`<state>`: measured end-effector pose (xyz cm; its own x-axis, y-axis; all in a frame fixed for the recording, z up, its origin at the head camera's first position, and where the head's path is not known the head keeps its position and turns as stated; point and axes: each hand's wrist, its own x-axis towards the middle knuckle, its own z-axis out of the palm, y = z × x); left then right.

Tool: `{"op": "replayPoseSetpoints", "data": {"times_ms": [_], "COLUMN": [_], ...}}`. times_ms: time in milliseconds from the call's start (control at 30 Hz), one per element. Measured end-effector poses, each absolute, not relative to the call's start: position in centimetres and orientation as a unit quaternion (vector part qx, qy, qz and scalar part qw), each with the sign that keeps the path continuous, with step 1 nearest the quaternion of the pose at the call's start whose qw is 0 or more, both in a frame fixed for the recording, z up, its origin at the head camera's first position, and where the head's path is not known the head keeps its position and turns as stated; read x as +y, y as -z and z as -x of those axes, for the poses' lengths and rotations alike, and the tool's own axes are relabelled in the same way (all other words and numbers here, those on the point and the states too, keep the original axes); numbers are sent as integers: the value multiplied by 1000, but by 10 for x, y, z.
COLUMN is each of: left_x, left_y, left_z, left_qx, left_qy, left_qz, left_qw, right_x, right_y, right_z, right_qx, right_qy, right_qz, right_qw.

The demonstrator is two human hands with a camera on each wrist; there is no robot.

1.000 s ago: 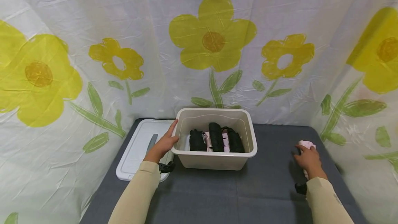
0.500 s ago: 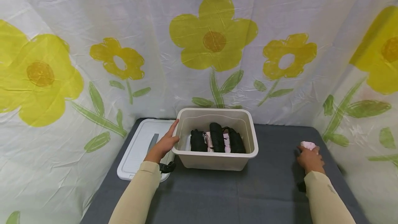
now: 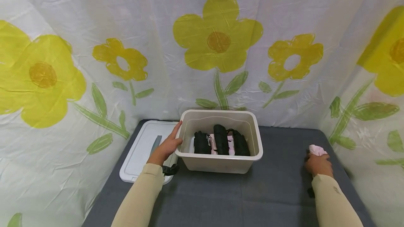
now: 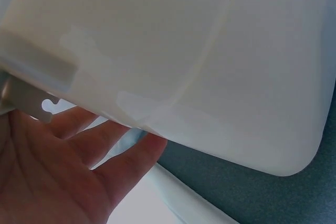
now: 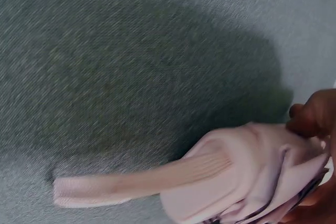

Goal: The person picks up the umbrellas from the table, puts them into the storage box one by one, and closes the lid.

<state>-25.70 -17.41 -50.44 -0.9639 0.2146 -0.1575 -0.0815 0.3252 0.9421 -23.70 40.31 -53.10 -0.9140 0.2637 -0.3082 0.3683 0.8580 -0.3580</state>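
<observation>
At the table's right side my right hand (image 3: pixel 318 165) grips a pink folding umbrella (image 3: pixel 317 150); its far end shows past my fingers. In the right wrist view, a pale pink strap (image 5: pixel 142 184) trails from the rolled umbrella (image 5: pixel 247 166) over the grey cloth. My left hand (image 3: pixel 165 149) holds the left rim of a beige storage bin (image 3: pixel 217 165), thumb over the edge. The left wrist view shows fingers (image 4: pixel 128 166) going behind the bin's wall (image 4: pixel 226 103). Inside the bin lie black rolled umbrellas (image 3: pixel 221 139) with pink ones (image 3: pixel 231 145) between them.
A white lid (image 3: pixel 135 162) with a grey handle (image 3: pixel 156 143) lies left of the bin, partly under my left arm. Dark grey cloth (image 3: pixel 217 199) covers the table. Flower-printed curtains (image 3: pixel 157 90) enclose its back and sides.
My right hand's fingers have closed round the pink umbrella, and the hand has moved slightly right. My left hand stays on the bin's rim; the bin and its contents look unchanged.
</observation>
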Motion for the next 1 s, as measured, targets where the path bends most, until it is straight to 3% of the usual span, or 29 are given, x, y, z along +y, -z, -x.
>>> {"op": "replayPoseSetpoints", "data": {"times_ms": [267, 1000], "left_x": [-174, -177], "left_y": [501, 503], "left_z": [255, 260], "left_qx": [802, 784], "left_qy": [-582, -598], "left_qz": [-44, -50], "left_qw": [129, 160], "right_x": [420, 375], "right_y": [534, 516], "right_z": [228, 225], "right_qx": [978, 978], "right_qy": [167, 209], "right_qz": [-54, -1], "right_qw": [113, 9]}}
